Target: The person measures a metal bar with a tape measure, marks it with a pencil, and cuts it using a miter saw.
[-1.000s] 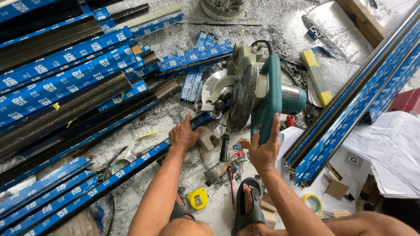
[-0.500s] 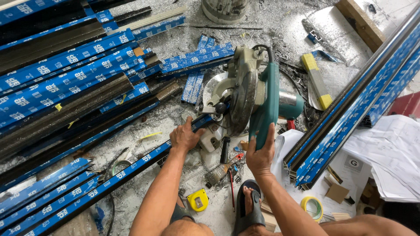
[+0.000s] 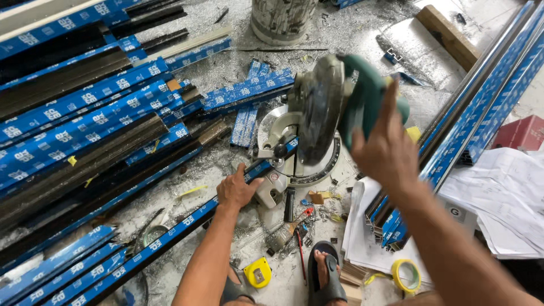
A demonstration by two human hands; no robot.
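A view looking down at a floor point(image 3: 362, 34) dusted with metal shavings. Nearest, a yellow tape measure point(image 3: 258, 273) lies beside a foot in a dark sandal point(image 3: 327, 277), and a roll of yellow tape point(image 3: 406, 275) sits to the right. Small hand tools and scraps lie scattered just beyond the foot. The left hand point(image 3: 237, 190) presses down on a long dark metal profile wrapped in blue film point(image 3: 164, 238), fingers curled over its top edge, pinning it where it runs up to the saw's round base. That profile stretches from near left diagonally toward the middle. The right hand point(image 3: 386, 148) is raised, wrapped around the teal handle of a mitre saw point(image 3: 320, 113), whose blade guard is tilted up above the base. White paper sheets point(image 3: 498, 192) lie at right, with a red box point(image 3: 524, 133) past them. More blue-filmed profiles point(image 3: 85, 113) are heaped across the left, and another bundle point(image 3: 481, 96) slants along the right. Farthest off stands a grey bucket point(image 3: 281, 18).
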